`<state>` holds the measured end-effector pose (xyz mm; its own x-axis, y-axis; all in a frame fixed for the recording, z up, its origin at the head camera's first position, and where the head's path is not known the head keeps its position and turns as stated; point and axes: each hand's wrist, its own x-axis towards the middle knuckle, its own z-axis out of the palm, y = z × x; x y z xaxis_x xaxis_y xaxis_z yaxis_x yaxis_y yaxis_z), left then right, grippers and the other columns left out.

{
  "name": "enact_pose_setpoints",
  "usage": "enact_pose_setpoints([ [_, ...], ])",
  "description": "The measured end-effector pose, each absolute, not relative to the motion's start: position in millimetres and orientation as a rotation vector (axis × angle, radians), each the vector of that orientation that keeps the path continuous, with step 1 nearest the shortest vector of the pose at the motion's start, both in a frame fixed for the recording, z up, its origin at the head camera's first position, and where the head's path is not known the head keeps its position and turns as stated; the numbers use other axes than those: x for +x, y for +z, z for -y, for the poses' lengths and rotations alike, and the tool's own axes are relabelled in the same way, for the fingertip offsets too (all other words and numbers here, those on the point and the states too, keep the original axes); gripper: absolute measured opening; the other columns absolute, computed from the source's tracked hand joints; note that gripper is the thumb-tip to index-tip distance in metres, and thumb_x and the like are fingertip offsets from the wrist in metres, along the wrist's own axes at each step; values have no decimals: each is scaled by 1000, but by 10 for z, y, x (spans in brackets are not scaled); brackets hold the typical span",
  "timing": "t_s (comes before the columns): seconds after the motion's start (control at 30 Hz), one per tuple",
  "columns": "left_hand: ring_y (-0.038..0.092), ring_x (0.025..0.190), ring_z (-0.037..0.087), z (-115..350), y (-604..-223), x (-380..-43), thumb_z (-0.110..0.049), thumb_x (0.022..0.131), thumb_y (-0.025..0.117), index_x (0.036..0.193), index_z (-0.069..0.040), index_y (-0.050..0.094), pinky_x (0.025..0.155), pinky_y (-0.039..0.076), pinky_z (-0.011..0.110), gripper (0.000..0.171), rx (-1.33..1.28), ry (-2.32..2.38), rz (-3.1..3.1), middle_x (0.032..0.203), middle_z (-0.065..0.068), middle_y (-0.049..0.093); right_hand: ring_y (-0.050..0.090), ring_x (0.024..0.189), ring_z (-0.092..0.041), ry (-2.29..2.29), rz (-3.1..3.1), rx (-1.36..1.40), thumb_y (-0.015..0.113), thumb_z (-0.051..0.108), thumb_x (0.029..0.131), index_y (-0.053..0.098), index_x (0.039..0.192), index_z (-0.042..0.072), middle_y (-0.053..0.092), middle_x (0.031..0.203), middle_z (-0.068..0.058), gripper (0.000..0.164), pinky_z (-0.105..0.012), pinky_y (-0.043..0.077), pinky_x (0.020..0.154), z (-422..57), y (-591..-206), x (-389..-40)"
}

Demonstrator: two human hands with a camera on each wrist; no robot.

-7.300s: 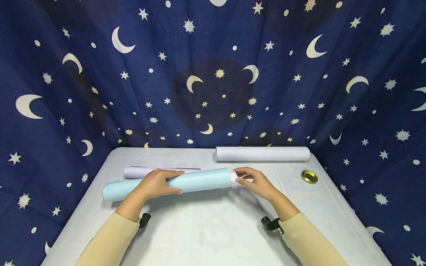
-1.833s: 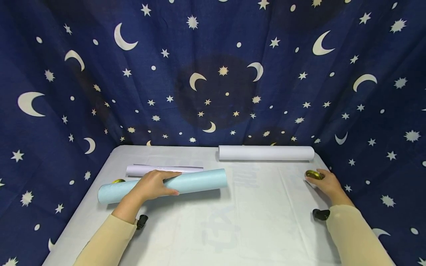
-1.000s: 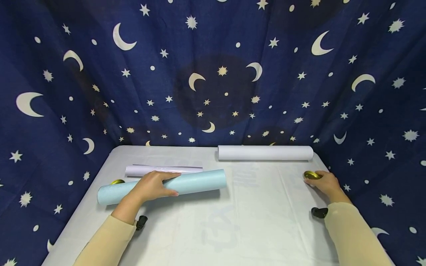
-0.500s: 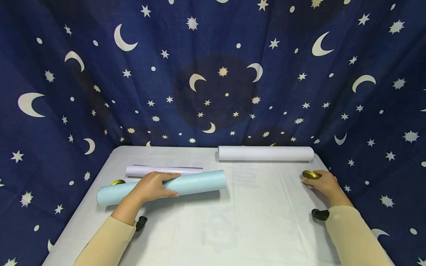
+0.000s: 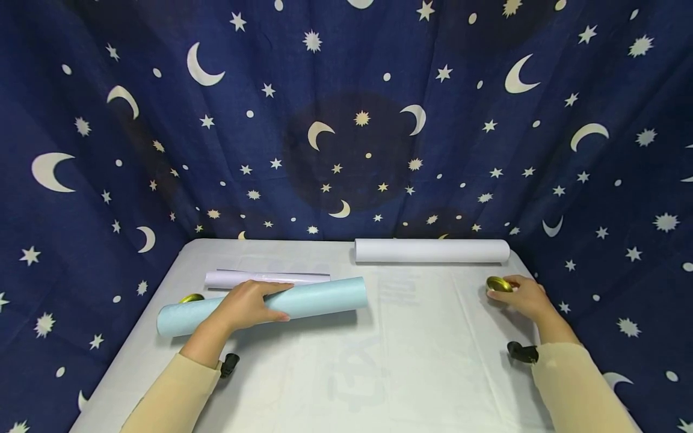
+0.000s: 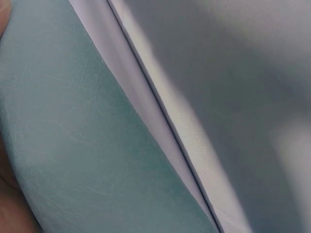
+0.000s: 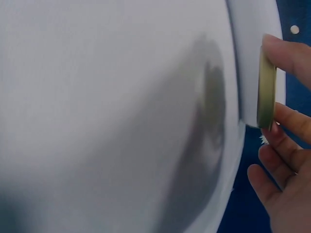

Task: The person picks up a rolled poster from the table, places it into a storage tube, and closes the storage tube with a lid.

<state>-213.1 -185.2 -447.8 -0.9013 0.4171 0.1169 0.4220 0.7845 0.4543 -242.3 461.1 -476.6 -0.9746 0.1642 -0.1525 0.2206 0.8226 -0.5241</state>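
In the head view my left hand (image 5: 250, 305) grips a light blue cardboard tube (image 5: 319, 297) around its middle, tilted slightly with its right end farther back. The tube's pale blue surface (image 6: 97, 136) fills much of the left wrist view. At the right of the table my right hand (image 5: 527, 296) holds a round gold metal lid (image 5: 499, 284) by its rim, above the tabletop. Thumb and fingers pinch the lid's edge (image 7: 266, 92) in the right wrist view. Another gold round piece (image 5: 192, 297) shows partly behind the tube's left end.
A thin pale lilac paper roll (image 5: 227, 278) lies behind the blue tube. A thicker white paper roll (image 5: 431, 251) lies along the back edge of the white-covered table (image 5: 422, 361). A dark blue curtain (image 5: 346, 90) with moons and stars encloses the back and sides.
White paper stuck out of the tube's right end by my right hand earlier; none shows there now. My right hand moved right, picked up the gold lid and shifted it slightly left.
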Motion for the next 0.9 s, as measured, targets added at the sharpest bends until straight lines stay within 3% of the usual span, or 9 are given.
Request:
enact_pose_setpoints([
  [0.4,65,109,20,1866,-4497,-2132,-55,70,87,135,-33,65,89,52,47,72,-708,-746,2951,127,-5,68,52,108,-45,-790,-3000,41,80,48,82,51,133,-12,52,126,-36,84,-58,47,85,-4344,-4531,-2308],
  [0.9,65,109,18,1850,-4509,-2126,-55,70,87,135,-35,64,90,52,46,72,-696,-746,2951,127,-6,68,52,112,-46,-876,-3145,-222,85,40,80,60,127,-6,59,122,-30,70,-58,42,90,-3989,-4325,-2147],
])
